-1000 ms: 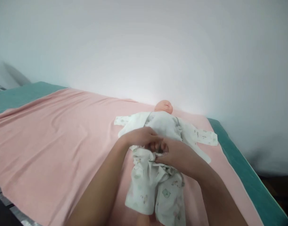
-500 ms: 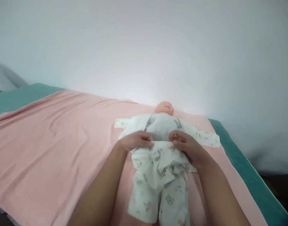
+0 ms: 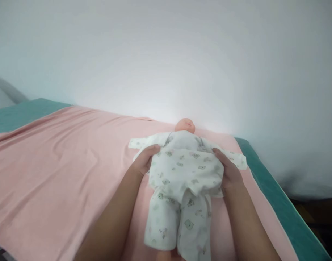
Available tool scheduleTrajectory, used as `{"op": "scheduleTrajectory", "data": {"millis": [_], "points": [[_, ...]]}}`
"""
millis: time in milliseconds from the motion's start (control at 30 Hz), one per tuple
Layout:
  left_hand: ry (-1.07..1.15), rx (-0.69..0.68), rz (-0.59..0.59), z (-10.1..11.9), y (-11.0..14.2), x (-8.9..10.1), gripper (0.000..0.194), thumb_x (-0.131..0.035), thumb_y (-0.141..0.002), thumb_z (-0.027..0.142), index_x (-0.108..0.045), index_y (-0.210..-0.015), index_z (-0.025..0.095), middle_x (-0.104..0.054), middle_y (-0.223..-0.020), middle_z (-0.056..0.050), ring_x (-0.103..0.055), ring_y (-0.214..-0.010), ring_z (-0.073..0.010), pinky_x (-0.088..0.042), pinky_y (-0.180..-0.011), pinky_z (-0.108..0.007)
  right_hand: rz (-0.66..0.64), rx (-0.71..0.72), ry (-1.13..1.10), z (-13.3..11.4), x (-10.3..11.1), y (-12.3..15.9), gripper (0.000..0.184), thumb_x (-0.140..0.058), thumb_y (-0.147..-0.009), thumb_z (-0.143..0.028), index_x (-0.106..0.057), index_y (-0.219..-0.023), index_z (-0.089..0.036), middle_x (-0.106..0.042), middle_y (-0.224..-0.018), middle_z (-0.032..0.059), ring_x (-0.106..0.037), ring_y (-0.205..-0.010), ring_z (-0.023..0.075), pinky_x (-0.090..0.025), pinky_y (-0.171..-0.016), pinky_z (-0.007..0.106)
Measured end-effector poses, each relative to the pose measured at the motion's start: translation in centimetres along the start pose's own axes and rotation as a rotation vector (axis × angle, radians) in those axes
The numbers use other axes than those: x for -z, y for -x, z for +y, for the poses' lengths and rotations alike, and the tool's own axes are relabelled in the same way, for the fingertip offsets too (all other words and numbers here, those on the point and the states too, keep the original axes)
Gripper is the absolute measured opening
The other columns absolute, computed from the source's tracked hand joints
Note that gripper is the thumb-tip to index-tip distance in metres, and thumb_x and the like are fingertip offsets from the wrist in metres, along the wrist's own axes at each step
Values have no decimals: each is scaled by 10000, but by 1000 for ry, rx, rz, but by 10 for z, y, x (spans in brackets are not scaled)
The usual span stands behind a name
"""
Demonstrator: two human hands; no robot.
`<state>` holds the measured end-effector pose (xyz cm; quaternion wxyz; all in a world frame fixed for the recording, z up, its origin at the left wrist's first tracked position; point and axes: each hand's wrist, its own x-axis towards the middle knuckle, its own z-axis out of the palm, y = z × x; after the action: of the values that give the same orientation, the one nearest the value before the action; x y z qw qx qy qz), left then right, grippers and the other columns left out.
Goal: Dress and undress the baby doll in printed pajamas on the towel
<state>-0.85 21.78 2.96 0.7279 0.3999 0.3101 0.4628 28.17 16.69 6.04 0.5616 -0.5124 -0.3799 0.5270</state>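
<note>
A baby doll (image 3: 185, 125) lies on its back, its head toward the wall. It wears a white long-sleeved top (image 3: 183, 139) with both sleeves spread out sideways. White printed baby pants (image 3: 186, 174) cover its legs, and their waist now lies up over the belly. My left hand (image 3: 147, 158) grips the left edge of the waistband, thumb on top. At the opposite edge, my right hand (image 3: 227, 168) holds the waistband the same way. The fingers under the cloth are hidden. Part of a bare lower leg (image 3: 167, 255) shows below the left cuff.
A pink blanket (image 3: 73, 174) with loose wrinkles spreads under the doll. Beneath it, a green mattress (image 3: 269, 185) shows at the right and far left. A pale wall (image 3: 166, 61) rises directly behind. Dark items (image 3: 315, 217) are at the lower right.
Both hands were together at the bunched waistband, then moved apart to its two sides. The pants' waist has been unfolded and drawn up over the doll's belly, toward its head.
</note>
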Motion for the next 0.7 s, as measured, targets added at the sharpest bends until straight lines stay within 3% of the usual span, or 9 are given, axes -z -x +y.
{"op": "scheduleTrajectory", "data": {"millis": [100, 233, 333, 467, 567, 700], "points": [[55, -2, 133, -7, -8, -5, 254, -673, -754, 407, -604, -798, 166, -646, -708, -43, -569, -604, -153, -450, -567, -271, 56, 34, -61, 11, 2, -7, 390, -723, -640, -522, -534, -855, -257, -620, -785, 9, -586, -742, 224, -460, -662, 346], [-61, -48, 176, -11, -7, -11, 286, -694, -743, 428, -582, -784, 168, -614, -679, -12, -539, -573, -127, -427, -545, -245, -27, -40, 94, 12, 1, -4, 396, -777, -621, -457, -488, -765, -227, -532, -683, -33, -509, -629, 146, -395, -563, 264], [-361, -30, 120, -3, 1, -11, 304, -690, -739, 447, -587, -757, 162, -606, -691, -1, -533, -589, -115, -405, -543, -227, -178, -57, 290, 4, 6, 2, 394, -747, -658, -488, -506, -795, -208, -545, -719, -28, -500, -661, 137, -384, -575, 248], [-701, 40, -56, 13, 13, -4, 242, -693, -692, 366, -622, -820, 173, -645, -742, -12, -569, -637, -140, -428, -563, -240, -320, -21, 504, -7, 13, 7, 325, -672, -707, -468, -521, -792, -193, -556, -740, -17, -502, -698, 146, -387, -607, 256], [-765, 65, -96, 14, 12, 2, 249, -692, -626, 265, -621, -852, 189, -663, -749, -14, -581, -631, -153, -442, -550, -247, -303, -31, 623, -8, 13, 4, 213, -639, -692, -357, -526, -771, -195, -526, -683, -35, -464, -633, 130, -345, -555, 243], [-796, 30, 72, -1, 0, 3, 181, -635, -615, 199, -615, -794, 185, -636, -653, -14, -561, -559, -153, -422, -524, -252, -122, -57, 712, -3, 4, -1, 174, -612, -636, -264, -562, -788, -193, -578, -697, -20, -506, -651, 155, -364, -569, 262]]}}
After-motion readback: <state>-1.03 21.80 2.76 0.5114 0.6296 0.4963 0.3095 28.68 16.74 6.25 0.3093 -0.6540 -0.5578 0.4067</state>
